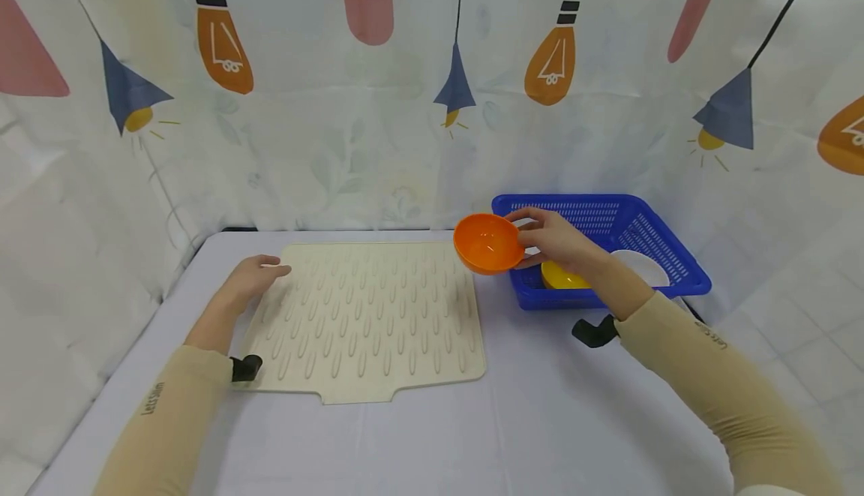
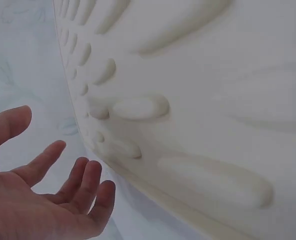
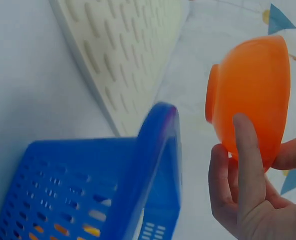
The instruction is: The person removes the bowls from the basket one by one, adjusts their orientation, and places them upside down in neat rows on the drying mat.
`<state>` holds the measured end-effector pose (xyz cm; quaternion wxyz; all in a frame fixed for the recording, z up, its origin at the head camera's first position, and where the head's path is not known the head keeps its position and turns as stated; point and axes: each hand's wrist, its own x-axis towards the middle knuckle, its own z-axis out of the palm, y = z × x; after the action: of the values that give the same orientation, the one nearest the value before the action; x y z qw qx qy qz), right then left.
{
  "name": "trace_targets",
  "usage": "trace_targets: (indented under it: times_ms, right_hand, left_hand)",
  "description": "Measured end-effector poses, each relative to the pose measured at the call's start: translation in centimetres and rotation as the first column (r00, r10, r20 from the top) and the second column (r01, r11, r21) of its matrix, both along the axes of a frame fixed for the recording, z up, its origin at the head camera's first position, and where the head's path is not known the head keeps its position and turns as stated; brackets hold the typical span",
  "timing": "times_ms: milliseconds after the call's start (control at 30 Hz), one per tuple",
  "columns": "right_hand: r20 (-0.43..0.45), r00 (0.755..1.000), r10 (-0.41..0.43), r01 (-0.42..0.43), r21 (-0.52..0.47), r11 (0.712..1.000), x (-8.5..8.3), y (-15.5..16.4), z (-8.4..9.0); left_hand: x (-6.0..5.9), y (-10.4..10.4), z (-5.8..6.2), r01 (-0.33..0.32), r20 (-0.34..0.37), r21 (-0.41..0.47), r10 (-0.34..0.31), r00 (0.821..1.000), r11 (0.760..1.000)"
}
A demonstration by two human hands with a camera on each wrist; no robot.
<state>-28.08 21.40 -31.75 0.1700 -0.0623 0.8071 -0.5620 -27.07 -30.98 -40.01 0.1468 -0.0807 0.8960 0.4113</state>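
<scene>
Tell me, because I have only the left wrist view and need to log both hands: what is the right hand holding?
Observer: The right hand holds an orange bowl.
Operator: Got it. What stands to the right of the ridged draining mat?
Observer: A blue perforated basket.
Operator: Is anything in it?
Observer: Yes, the head view shows a yellow dish and a white dish inside, both partly hidden.
</scene>
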Motion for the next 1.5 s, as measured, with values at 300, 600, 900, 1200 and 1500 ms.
trace_targets:
  times_ms: [300, 600, 900, 1200, 1500]
  right_hand:
    - [0.007, 1.0, -0.009, 0.009, 0.005, 1.0, 0.1, -1.9, -1.0]
    - [-0.003, 1.0, -0.002, 0.002, -0.033, 0.999, -0.2, -3.8, -1.9]
    - [0.049, 0.999, 0.003, 0.0, -0.059, 0.998, 0.0, -5.5, -2.6]
    - [0.109, 0.993, -0.037, 0.04, -0.023, 0.999, 0.8, -7.1, -3.6]
    - [0.136, 0.99, -0.029, 0.037, -0.06, 0.998, 1.2, -7.7, -4.5]
  left_hand:
    - [0.2, 2.8, 0.4, -0.011, -0.081, 0.101, 0.019, 0.997, 0.995]
    - [0.2, 5.8, 0.5, 0.007, -0.099, 0.156, 0.009, 0.995, 0.988]
    - [0.9, 9.2, 1.0, 0.083, -0.125, 0.254, -0.052, 0.991, 0.964]
    - [1.3, 12.7, 1.2, 0.157, -0.108, 0.435, -0.122, 0.987, 0.887]
    - [1.1, 15.3, 1.2, 0.208, -0.034, 0.637, -0.243, 0.969, 0.742]
